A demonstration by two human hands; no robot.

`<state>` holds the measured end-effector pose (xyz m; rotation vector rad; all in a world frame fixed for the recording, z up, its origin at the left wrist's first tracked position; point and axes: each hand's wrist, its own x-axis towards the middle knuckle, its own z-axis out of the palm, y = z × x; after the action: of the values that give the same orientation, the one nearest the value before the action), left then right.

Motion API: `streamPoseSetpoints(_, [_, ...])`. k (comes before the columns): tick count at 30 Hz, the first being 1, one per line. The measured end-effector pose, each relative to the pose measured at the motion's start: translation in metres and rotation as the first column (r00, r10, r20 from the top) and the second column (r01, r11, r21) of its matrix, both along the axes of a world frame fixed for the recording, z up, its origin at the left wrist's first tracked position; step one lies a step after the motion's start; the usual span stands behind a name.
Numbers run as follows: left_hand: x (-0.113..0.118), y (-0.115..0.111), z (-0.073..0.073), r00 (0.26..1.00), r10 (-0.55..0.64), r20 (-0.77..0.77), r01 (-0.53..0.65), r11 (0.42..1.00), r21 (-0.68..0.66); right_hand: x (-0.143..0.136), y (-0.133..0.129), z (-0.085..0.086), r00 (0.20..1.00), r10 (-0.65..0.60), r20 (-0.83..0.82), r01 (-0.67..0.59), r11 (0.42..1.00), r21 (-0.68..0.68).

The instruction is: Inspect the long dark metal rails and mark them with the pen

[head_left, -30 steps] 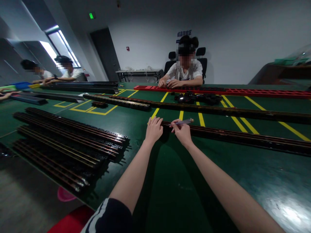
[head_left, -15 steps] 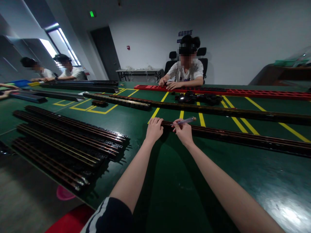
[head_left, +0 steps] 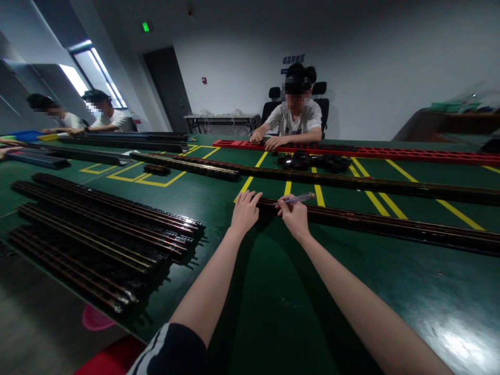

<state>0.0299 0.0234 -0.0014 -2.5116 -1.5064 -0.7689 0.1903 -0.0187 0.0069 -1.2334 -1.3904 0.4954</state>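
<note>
A long dark rail point(head_left: 371, 221) with copper-coloured strips lies across the green table and runs off to the right. At its left end, my left hand point(head_left: 245, 214) grips it with the fingers laid over the top; their tips are partly hidden. Just to the right, my right hand point(head_left: 295, 217) is closed around a pen-shaped tool point(head_left: 300, 198) with a clear purplish barrel. The tool leans to the right, its lower end towards the rail. Its tip is too small to make out.
Several dark rails with metal strips point(head_left: 101, 229) lie at my left. Beyond my hands stretches another long rail point(head_left: 332, 180), with black parts point(head_left: 312, 162) behind it. Across the table, a co-worker point(head_left: 299, 120) handles something by a red slotted tray point(head_left: 410, 154). Other people sit far left.
The view has shifted slightly. Both hands keep nearly the same place at the rail, and the pen-shaped tool lies a little flatter in my right hand.
</note>
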Motion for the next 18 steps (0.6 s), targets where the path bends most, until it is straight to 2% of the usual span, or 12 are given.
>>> streamPoseSetpoints(7, [0.005,-0.004,0.001,0.991,-0.123,-0.042,0.122,0.992,-0.028,0.011,-0.008,0.005,0.998,0.067,0.016,-0.067,0.997,-0.031])
streamPoseSetpoints(12, [0.010,-0.006,0.002,0.993,-0.118,-0.005,0.117,0.992,-0.035,0.024,-0.012,0.005,0.993,0.117,0.030,-0.115,0.992,-0.054])
streamPoseSetpoints(18, [0.020,-0.009,0.007,0.998,-0.051,0.034,0.052,0.998,-0.031,0.030,-0.011,0.001,0.996,0.094,0.012,-0.093,0.995,-0.035])
